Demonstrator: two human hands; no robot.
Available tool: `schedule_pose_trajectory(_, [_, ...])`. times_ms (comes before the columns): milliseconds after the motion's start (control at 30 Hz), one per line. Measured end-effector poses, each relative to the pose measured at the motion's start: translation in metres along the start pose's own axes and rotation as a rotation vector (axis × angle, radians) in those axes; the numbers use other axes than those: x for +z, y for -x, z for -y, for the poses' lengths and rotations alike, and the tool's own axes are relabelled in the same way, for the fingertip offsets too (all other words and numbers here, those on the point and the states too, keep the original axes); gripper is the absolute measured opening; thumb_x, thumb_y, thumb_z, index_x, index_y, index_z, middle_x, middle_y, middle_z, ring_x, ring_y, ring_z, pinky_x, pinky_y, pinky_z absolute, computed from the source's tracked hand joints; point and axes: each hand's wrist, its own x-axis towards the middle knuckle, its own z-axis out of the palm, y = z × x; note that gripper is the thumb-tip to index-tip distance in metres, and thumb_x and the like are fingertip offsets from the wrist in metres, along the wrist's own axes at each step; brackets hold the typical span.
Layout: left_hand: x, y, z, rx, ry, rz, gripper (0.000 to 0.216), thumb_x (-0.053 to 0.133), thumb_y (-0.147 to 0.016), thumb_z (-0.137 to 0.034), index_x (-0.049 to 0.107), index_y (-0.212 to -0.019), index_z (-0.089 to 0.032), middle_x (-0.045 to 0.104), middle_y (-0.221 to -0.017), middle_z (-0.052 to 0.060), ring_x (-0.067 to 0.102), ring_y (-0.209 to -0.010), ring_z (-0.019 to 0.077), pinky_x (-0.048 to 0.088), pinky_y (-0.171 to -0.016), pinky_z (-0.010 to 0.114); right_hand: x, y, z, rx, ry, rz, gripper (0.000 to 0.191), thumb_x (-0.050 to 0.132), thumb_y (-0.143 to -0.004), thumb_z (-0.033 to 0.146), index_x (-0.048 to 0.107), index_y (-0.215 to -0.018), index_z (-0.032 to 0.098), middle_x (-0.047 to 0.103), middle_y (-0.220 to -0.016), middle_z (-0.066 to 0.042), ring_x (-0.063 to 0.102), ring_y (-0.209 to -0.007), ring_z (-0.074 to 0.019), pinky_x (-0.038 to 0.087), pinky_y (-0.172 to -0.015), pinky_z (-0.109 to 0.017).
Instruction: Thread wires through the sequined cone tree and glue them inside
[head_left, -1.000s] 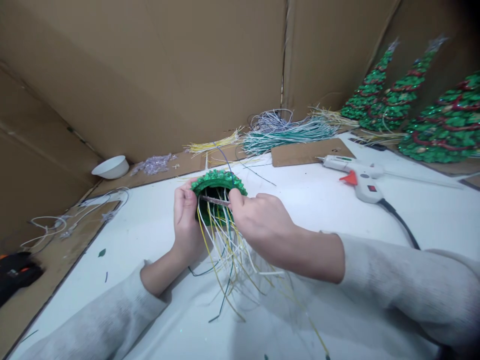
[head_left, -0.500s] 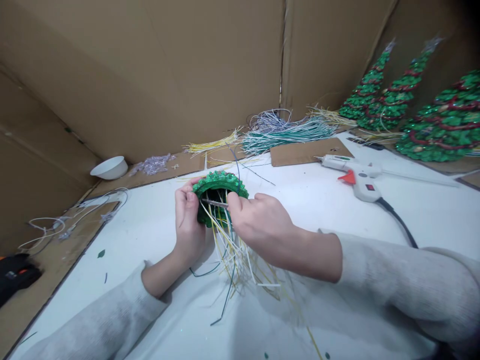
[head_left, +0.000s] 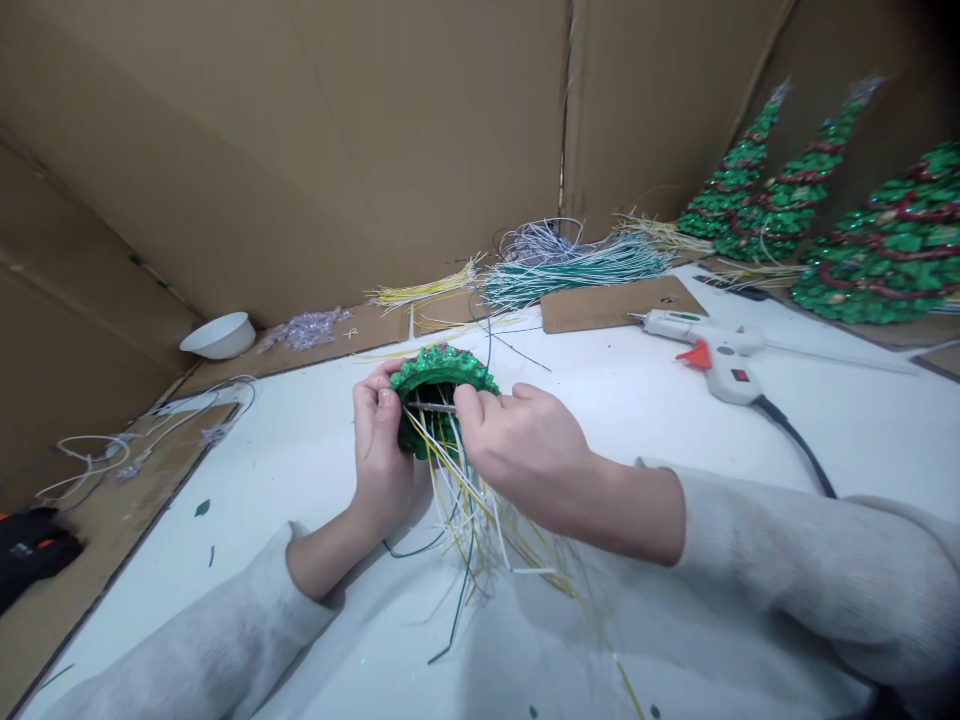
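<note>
Our left hand (head_left: 382,455) curls shut on the rim of the green glitter tree (head_left: 442,365), which we hold over the white table (head_left: 637,410) with wires (head_left: 469,510) trailing from its hollow base, while our right hand (head_left: 525,440) pinches what looks like a thin tool (head_left: 431,407).

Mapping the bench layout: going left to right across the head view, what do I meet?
Black tool → white bowl → left hand → green tree cone → right hand (pinching a thin stick) → white glue gun → finished trees.

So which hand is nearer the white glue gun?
Right. The right hand, pinching a rod, sits left of the glue gun, apart; the left hand, gripping the tree, is farther left.
</note>
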Motion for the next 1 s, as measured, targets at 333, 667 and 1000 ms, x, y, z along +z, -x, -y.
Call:
schedule_pose_trajectory(333, [0.009,0.005,-0.008,-0.018,-0.03,-0.021,0.022,0.047,-0.089,-0.039,0.056,-0.095,-0.02,0.056,-0.107,0.005,0.055,-0.099,0.0148,0.044,-0.088,0.027,-0.002,-0.002,0.002,-0.043,0.05,-0.046,0.028,0.026,-0.083,-0.001,0.051,-0.077,0.01,0.047,-0.055,-0.002,0.044,-0.047,-0.0142,0.025,-0.051,-0.029])
schedule_pose_trajectory(667, [-0.01,-0.003,0.006,-0.049,-0.081,-0.002,0.02,0.05,-0.088,-0.038,0.057,-0.097,-0.022,0.055,-0.106,0.003,0.053,-0.098,0.0136,0.041,-0.089,0.026,0.005,-0.006,0.0,-0.039,-0.018,0.052,0.029,0.025,-0.079,-0.003,0.048,-0.075,0.013,0.053,-0.056,-0.005,0.048,-0.048,-0.0152,0.024,-0.056,-0.03])
schedule_pose_trajectory(1000, [-0.008,-0.007,0.003,-0.075,-0.03,-0.054,0.023,0.051,-0.086,-0.043,0.059,-0.089,-0.022,0.061,-0.09,0.002,0.057,-0.082,0.0139,0.047,-0.073,0.023,-0.004,-0.012,-0.005,0.063,-0.231,0.363,0.027,0.03,-0.075,-0.003,0.05,-0.09,0.008,0.061,-0.06,-0.009,0.053,-0.049,-0.016,0.029,-0.059,-0.03])
